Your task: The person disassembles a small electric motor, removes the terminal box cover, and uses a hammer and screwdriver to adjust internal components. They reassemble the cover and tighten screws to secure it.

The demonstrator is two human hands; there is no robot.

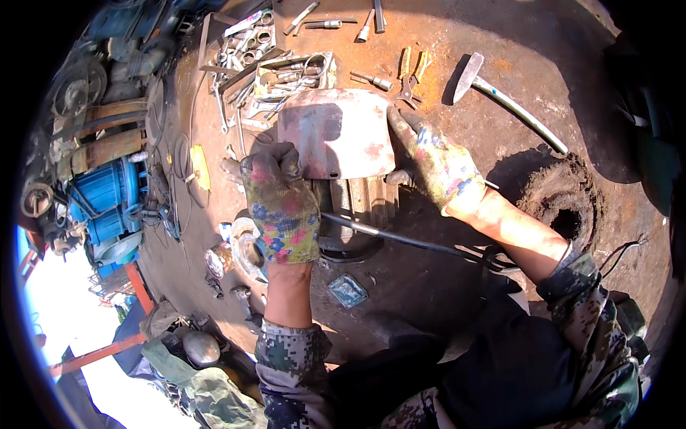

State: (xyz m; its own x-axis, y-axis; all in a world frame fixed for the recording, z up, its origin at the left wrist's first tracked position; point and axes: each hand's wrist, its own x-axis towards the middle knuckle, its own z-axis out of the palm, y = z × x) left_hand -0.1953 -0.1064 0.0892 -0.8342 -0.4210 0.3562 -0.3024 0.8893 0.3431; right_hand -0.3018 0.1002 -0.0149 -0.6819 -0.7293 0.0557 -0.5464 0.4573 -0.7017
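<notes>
A worn, rounded metal cover (pixel 339 132) with patchy reddish and grey paint sits over the upper end of a ribbed motor body (pixel 357 204). My left hand (pixel 281 204), in a floral work glove, has its fingers curled at the cover's left edge. At the opposite edge, my right hand (pixel 437 161) in a matching glove grips with its fingers stretched along the side. The fingertips' undersides are hidden. A black cable (pixel 407 242) runs from near my left wrist, across the motor, toward my right forearm.
Beyond the cover lie a tray of sockets and tools (pixel 296 71), pliers (pixel 411 79) and a hammer (pixel 500 100). A dirty round part with a hole (pixel 568 204) sits at right. A small blue-grey plate (pixel 347 291) lies nearer me. Blue motors (pixel 107 196) stand at left.
</notes>
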